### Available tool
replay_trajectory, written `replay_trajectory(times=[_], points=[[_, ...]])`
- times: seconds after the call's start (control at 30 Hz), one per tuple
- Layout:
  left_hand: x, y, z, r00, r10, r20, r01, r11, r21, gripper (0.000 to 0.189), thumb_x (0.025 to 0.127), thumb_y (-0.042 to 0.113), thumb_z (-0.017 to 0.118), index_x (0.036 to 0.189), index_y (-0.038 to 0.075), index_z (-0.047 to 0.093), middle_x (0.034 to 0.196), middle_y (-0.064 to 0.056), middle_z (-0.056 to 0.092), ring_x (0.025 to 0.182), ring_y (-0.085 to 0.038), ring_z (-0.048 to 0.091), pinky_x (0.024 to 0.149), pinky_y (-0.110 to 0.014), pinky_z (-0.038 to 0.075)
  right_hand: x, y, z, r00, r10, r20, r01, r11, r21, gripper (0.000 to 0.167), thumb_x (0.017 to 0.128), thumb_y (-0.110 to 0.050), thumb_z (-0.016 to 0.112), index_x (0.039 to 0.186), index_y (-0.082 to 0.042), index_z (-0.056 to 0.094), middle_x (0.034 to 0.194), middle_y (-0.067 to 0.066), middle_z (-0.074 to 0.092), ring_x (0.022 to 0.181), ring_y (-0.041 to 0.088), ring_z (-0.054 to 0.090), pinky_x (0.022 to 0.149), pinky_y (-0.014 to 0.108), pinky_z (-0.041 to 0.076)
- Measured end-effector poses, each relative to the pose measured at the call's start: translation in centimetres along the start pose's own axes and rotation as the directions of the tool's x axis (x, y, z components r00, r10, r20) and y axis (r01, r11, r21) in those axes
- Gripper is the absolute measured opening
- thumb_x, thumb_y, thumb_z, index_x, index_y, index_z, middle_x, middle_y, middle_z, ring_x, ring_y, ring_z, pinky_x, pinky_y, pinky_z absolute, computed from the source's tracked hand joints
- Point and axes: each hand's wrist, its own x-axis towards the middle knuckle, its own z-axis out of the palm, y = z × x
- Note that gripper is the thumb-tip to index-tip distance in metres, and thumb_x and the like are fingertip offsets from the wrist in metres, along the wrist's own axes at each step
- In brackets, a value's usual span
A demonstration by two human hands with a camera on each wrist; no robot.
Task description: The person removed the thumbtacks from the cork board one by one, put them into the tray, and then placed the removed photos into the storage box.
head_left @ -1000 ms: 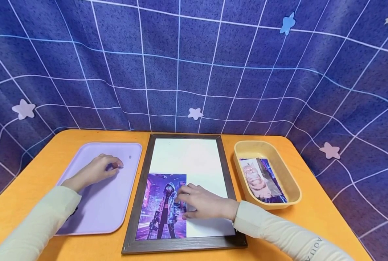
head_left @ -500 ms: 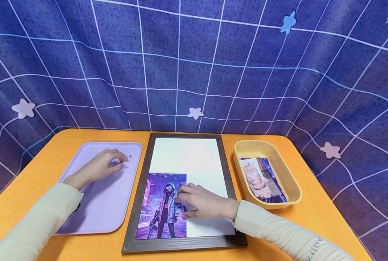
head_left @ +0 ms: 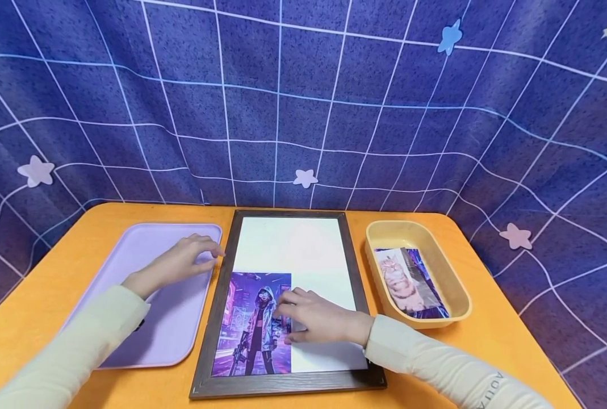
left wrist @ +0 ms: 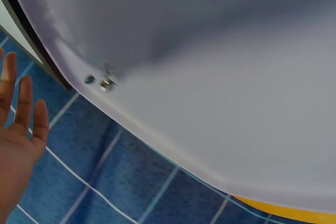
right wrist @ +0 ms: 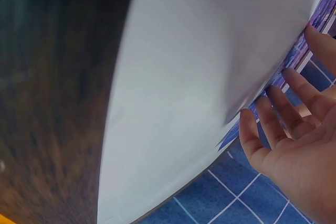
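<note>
My right hand point(head_left: 323, 318) rests with spread, slightly bent fingers on the right edge of a purple picture print point(head_left: 252, 326) of a hooded figure. The print lies at the lower left of a dark-framed white board point(head_left: 262, 244); in the right wrist view, the fingertips point(right wrist: 247, 116) touch the print's edge. Over the lilac tray's right rim, beside the board's frame, hovers my left hand point(head_left: 183, 261), index and thumb tips close together. Whether they pinch something tiny is not visible. Small metallic pieces point(left wrist: 106, 83) lie in the tray's corner.
To the right stands a yellow basin point(head_left: 453, 284) holding several prints, a cat picture point(head_left: 400, 281) on top. The lilac tray point(head_left: 172, 341) lies left of the board on an orange table point(head_left: 410, 378). A blue gridded curtain point(head_left: 262, 113) hangs behind.
My left hand has moved right across the tray, from above its middle to its right rim beside the board's frame. The right hand and the print under it have stayed put.
</note>
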Motion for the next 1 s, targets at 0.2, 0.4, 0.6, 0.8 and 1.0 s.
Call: replay_trajectory(times=[0.2,0.4,0.6,0.8,1.0], points=[[1.1,1.5,0.5,0.998,-0.007,0.063,0.008,1.0,-0.011,0.017,0.081,0.015,0.065,0.098,0.014,0.066,0.093,0.004,0.065,0.09,-0.021,0.056,0.083,-0.042,0.042,0.0,0.1,0.1,1.0,-0.002,0.0,0.002,1.0,-0.006,0.04,0.083,-0.034,0.064,0.118,-0.018,0.056,0.119,-0.004,0.051,0.11,0.01,0.046,0.095,0.027,0.04],[1.9,3.0,1.2,0.993,-0.02,0.115,0.022,1.0,-0.021,0.021,0.082,0.015,0.063,0.103,0.012,0.066,0.098,0.0,0.065,0.093,-0.02,0.058,0.085,-0.044,0.043,0.1,0.1,0.1,1.0,-0.003,0.0,0.003,1.0,0.001,0.04,0.083,-0.034,0.064,0.118,-0.018,0.056,0.12,-0.004,0.051,0.111,0.01,0.046,0.095,0.027,0.04],[2.4,3.8,2.1,0.988,-0.013,0.153,0.016,1.0,-0.018,0.023,0.083,0.019,0.061,0.105,0.015,0.066,0.099,0.002,0.065,0.095,-0.019,0.057,0.085,-0.043,0.042,0.1,0.1,0.1,1.0,-0.002,0.0,0.002,1.0,-0.003,0.04,0.082,-0.034,0.065,0.118,-0.018,0.056,0.119,-0.004,0.051,0.109,0.01,0.046,0.095,0.026,0.04],[2.8,4.4,2.7,0.984,-0.01,0.176,0.012,1.0,-0.013,0.024,0.084,0.022,0.062,0.106,0.016,0.064,0.098,0.003,0.065,0.095,-0.019,0.057,0.085,-0.043,0.042,0.1,0.2,0.1,1.0,-0.005,-0.001,0.005,1.0,0.005,0.04,0.083,-0.034,0.064,0.118,-0.018,0.056,0.119,-0.004,0.051,0.11,0.01,0.046,0.095,0.027,0.04],[3.1,5.1,3.1,0.985,0.011,0.171,-0.012,1.0,0.005,0.023,0.083,0.023,0.063,0.105,0.016,0.065,0.098,0.003,0.065,0.095,-0.019,0.058,0.084,-0.043,0.043,0.1,0.2,0.1,1.0,-0.007,-0.001,0.007,1.0,0.004,0.04,0.083,-0.034,0.064,0.118,-0.018,0.056,0.119,-0.004,0.05,0.111,0.01,0.046,0.096,0.027,0.04]])
